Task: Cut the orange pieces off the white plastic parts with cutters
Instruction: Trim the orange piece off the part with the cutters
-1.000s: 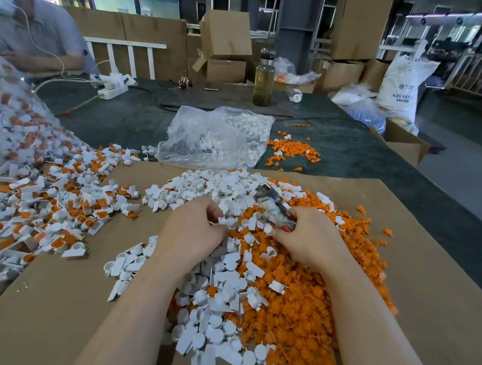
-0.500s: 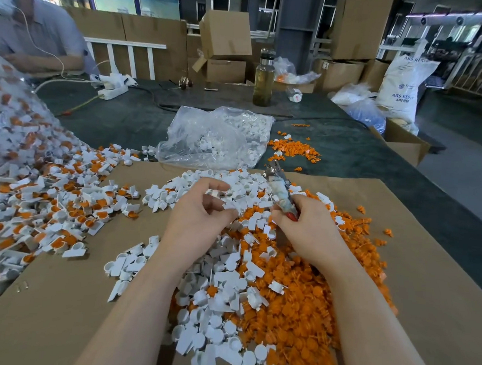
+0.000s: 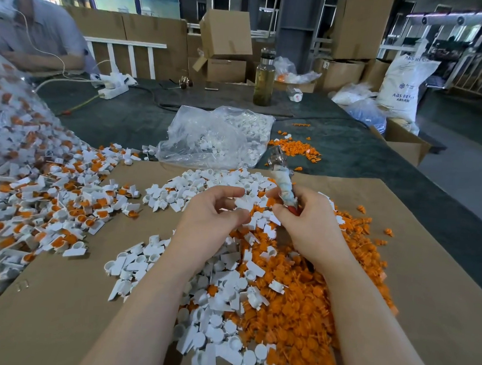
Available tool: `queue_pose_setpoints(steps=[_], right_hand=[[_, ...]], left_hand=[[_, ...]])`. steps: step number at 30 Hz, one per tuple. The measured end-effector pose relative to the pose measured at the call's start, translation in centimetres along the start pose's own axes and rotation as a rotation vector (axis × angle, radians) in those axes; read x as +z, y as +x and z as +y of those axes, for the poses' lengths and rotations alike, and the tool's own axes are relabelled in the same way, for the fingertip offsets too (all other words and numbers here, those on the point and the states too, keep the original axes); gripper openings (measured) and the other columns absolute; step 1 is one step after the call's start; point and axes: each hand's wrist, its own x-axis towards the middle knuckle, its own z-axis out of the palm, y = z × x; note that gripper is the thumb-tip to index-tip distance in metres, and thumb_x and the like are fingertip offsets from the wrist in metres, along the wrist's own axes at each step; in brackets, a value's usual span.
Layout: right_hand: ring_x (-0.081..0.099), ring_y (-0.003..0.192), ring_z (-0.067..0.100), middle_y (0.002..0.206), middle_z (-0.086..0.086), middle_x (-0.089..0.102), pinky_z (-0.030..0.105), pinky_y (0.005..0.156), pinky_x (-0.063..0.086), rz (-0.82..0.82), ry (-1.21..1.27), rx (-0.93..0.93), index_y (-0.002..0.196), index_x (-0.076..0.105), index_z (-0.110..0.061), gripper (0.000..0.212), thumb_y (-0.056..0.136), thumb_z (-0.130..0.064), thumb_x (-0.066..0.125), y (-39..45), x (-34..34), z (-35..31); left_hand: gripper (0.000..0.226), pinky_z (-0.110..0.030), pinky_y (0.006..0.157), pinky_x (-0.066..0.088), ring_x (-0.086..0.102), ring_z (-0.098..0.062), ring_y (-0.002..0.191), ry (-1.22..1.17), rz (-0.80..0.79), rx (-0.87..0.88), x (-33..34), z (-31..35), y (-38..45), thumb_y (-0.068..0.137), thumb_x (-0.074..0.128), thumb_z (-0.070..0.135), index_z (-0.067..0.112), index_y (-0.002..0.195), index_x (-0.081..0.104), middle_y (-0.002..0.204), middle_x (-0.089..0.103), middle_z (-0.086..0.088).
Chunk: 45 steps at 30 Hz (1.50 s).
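1. the white plastic part [image 3: 243,200] sits pinched between the thumb and forefinger of the left hand [image 3: 214,214], held up just above the heap — it pokes out of the grip toward the right hand; whether it carries an orange piece cannot be told from here.
2. its long axis looks to run roughly sideways, from the left fingertips toward the cutters, though it is small and partly hidden.
3. the cutters [image 3: 283,182] are clasped in the right hand [image 3: 312,223], fingers curled round the wrapped handles. the tool points up and away from the palm, its metal head well above and beyond the part, so the blades are not on it yet; whether the blades are apart cannot be told.
4. the move ahead likely turns on this: the part lies just left of and below the cutter head, so the head must tip down toward it — or the left hand must lift the part.
5. beneath both grips lies the mixed pile [image 3: 259,285] of white parts and orange pieces on cardboard [image 3: 57,306].
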Motion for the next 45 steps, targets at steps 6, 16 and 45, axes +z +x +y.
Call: queue_pose_setpoints(steps=[6,16,45], right_hand=[[0.056,0.066,-0.004,0.072,-0.014,0.060,0.008,0.057,0.040,-0.006,0.077,-0.074,0.092,0.063,-0.025,0.015,0.088,-0.010,0.063,-0.3,0.6,-0.6],[0.051,0.056,-0.003,0.065,-0.023,0.059,0.011,0.050,0.038,0.069,0.099,-0.082,0.081,0.054,-0.037,0.030,0.085,-0.008,0.062,-0.4,1.0,-0.8],[0.058,0.068,-0.005,0.073,-0.013,0.061,0.008,0.058,0.040,0.136,0.121,-0.126,0.096,0.063,-0.018,0.008,0.090,-0.019,0.068,-0.5,1.9,-0.8]], left_hand=[[0.017,-0.017,0.065,0.055,0.069,-0.010,0.070,-0.013,0.020,0.047,0.6,0.0,-0.3,0.081,0.078,0.009,0.025,0.078,0.073,0.079,0.075,0.001],[0.007,-0.008,0.052,0.043,0.060,-0.002,0.061,0.048,0.137,0.072,1.0,0.0,-0.4,0.083,0.078,0.027,0.027,0.080,0.071,0.072,0.070,0.006],[0.012,-0.024,0.061,0.060,0.074,-0.018,0.068,-0.453,0.122,-0.077,1.3,0.6,-0.7,0.083,0.074,0.002,-0.003,0.093,0.069,0.076,0.075,-0.017]])
